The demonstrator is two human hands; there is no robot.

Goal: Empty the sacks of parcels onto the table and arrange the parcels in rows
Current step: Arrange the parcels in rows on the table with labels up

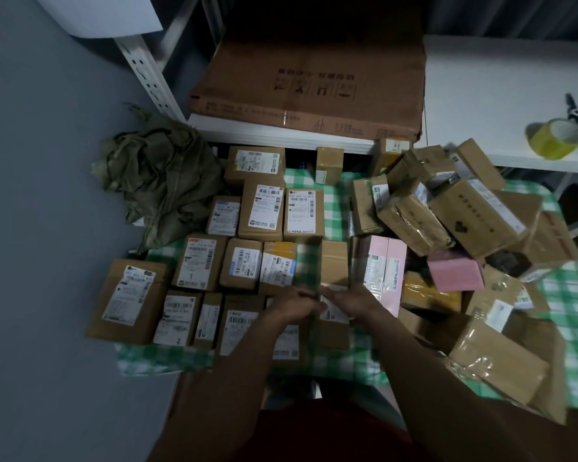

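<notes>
Brown labelled parcels lie in rows on the left half of the green checked tablecloth [337, 208], among them a large parcel [127, 301] at the front left corner. A loose heap of parcels [464, 211] covers the right half, with a pink box [454, 271] in it. My left hand [294, 305] and my right hand [347, 301] meet at the front middle. Both grip a small brown parcel [332, 328] with a white label, at the end of the front row. The hands are blurred, so the finger detail is unclear. A crumpled olive sack [161, 181] lies empty at the table's back left.
A big flat carton [311, 81] lies on a white shelf board behind the table. To the right stands a white table [498, 78] with a yellow tape roll [554, 138] and a black tool beside it. Grey floor lies to the left.
</notes>
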